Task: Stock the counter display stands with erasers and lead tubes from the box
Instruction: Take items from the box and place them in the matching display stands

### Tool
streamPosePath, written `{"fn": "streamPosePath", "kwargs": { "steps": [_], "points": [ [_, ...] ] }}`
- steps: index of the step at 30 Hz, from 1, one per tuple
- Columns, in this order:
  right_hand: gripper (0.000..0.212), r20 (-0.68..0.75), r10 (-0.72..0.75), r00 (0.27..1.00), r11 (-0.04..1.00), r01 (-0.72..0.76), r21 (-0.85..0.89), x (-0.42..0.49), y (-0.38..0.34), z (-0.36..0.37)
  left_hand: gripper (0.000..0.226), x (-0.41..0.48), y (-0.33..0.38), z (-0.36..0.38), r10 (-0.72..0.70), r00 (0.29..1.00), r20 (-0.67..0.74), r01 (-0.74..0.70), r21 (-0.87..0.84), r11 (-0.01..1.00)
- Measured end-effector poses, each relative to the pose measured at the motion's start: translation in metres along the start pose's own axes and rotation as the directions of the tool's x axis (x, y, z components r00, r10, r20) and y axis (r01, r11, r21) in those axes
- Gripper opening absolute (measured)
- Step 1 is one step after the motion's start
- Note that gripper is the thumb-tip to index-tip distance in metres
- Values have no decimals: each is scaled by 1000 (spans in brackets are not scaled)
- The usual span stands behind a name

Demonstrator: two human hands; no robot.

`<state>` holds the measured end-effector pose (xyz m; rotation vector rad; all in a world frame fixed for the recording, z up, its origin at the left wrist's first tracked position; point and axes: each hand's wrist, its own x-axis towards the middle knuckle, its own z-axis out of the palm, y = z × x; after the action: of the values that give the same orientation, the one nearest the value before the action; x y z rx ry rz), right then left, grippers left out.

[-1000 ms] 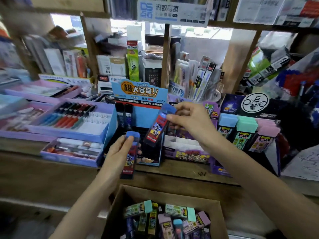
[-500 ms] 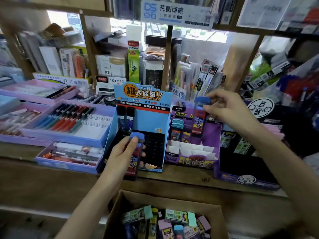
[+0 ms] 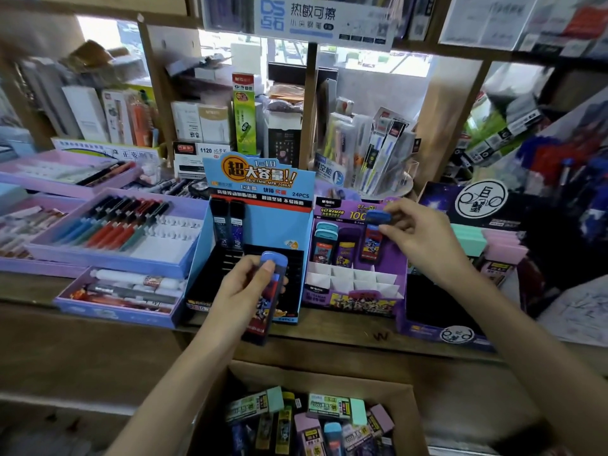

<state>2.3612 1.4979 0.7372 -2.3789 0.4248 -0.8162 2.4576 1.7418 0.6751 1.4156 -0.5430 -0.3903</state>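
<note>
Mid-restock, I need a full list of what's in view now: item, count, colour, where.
cardboard box: one, brown, below the counter, holding loose erasers and loose tubes
blue display stand: one, blue, counter centre, two dark tubes at back left
purple display stand: one, purple, right of the blue one, a few back-row tubes
eraser stand: one, dark purple, far right, green and pink shelved erasers
pen trays: several, lilac, counter left
left-hand tube: one, blue cap, before the blue stand
right-hand tube: one, blue cap, at the purple stand's back row
left hand: grips the left-hand tube
right hand: pinches the right-hand tube's cap
</note>
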Motion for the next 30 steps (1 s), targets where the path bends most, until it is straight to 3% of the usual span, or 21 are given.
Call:
{"fn": "streamPosePath", "kwargs": {
  "steps": [10, 14, 18, 21, 24, 27, 30],
  "points": [
    [23, -10, -12, 1000, 1000, 12, -6, -7, 1, 5, 13, -5, 5, 17, -8, 999, 46, 10, -41, 999],
    [18, 75, 21, 997, 993, -12, -115, -13, 6, 14, 16, -8, 10, 23, -15, 997, 76, 20, -62, 998],
    [25, 188, 91, 978, 972, -46, -232, -21, 1, 15, 17, -9, 10, 32, -7, 995, 95, 11, -45, 999],
    [30, 139, -32, 990, 943, 75, -324, -30, -9, 8, 20, -10, 12, 40, -6, 993, 114, 12, -52, 999],
    [16, 88, -43, 995, 998, 46, -36, -41, -28, -3, 25, -7, 13, 49, 16, 990, 142, -9, -51, 999],
    [9, 273, 17, 962, 973, -78, 215, -48, -44, -7, 26, -4, 16, 62, 35, 983, 179, -18, -94, 995],
    [9, 323, -2, 946, 928, -118, 353, -53, -47, -6, 22, -2, 19, 73, 45, 984, 172, -32, -80, 996]
  ]
}}
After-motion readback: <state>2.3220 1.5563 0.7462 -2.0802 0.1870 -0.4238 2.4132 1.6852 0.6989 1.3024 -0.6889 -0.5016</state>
